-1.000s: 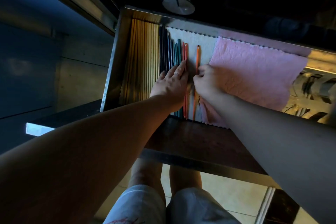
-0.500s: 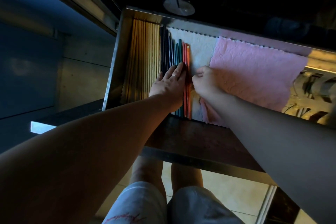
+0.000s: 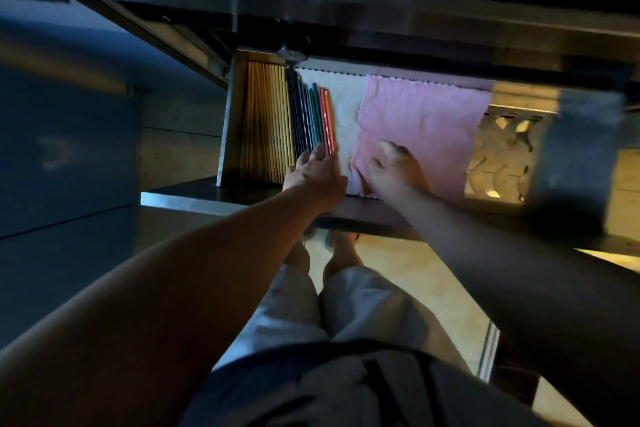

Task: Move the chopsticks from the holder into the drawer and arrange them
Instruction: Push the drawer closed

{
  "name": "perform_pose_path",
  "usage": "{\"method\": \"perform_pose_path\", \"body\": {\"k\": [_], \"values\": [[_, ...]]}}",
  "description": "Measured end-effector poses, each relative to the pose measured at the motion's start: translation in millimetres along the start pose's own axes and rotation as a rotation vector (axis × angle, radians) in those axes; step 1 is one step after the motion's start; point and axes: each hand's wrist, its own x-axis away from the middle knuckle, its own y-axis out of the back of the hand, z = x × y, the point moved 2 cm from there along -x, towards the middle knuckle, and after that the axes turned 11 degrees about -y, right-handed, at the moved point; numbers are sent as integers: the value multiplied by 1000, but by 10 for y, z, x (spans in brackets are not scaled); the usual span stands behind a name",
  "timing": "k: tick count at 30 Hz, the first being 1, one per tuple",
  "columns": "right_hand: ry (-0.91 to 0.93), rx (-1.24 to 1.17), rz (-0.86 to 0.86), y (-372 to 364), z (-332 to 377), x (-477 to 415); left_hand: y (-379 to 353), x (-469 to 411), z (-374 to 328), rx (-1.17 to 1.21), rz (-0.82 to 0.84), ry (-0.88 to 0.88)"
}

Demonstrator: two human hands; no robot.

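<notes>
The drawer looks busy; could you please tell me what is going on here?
A person is arranging chopsticks in the open drawer. They lie side by side at its left end: wooden, then dark, teal and orange ones. The left hand rests with straight fingers on the near ends of the coloured ones. The right hand is on the pink cloth, too blurred to tell if it grips.

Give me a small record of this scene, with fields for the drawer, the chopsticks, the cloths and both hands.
drawer: open
chopsticks: side by side at the drawer's left
white cloth: right of the chopsticks
pink cloth: right of the white cloth
left hand: fingers straight, on the chopsticks' near ends
right hand: on the pink cloth, blurred
</notes>
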Motion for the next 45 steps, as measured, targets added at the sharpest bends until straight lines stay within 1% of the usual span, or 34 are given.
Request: {"method": "perform_pose_path", "body": {"k": [5,7,12,14,16,18,19,21,22,23,24,26,28,31,33,36,41,45], "values": [[104,63,-49,278,-330,585,-64,489,-218,-54,-99,-60],[148,14,-42,329,-464,799,-127,683,-267,-40,-155,-111],[207,-148,13,374,-755,1253,-299,1142,-278,86,-344,-299],[256,-185,-25,377,-859,1403,-383,1281,-247,144,-408,-296],[215,-223,-22,367,-960,1509,-442,1373,-216,272,-405,-183],[140,-255,6,348,-1035,1547,-475,1386,-170,443,-308,-21],[93,-270,27,328,-1075,1538,-482,1391,-166,547,-233,50],[-61,-336,93,311,-1124,1498,-500,1396,-175,892,-129,217],[-163,-427,143,316,-1139,1484,-495,1414,-197,1093,-112,325],[-261,-560,206,327,-1144,1479,-490,1427,-204,1247,-110,409],[-355,-718,284,334,-1146,1475,-492,1421,-208,1363,-111,456],[-496,-1005,429,354,-1143,1442,-486,1375,-226,1565,-117,471],[-580,-1204,519,367,-1137,1395,-457,1326,-242,1709,-130,471],[-644,-1505,636,394,-1097,1338,-411,1284,-268,1824,-144,474],[-635,-1666,733,450,-1072,1306,-379,1278,-316,1933,-138,449],[-563,-1741,826,532,-1046,1266,-340,1263,-364,2116,-106,396],[-478,-1809,817,589,-954,1225,-262,1200,-361,2337,-84,327],[-454,-1859,820,649,-895,1072,-148,1065,-373,2406,-110,311]]}}
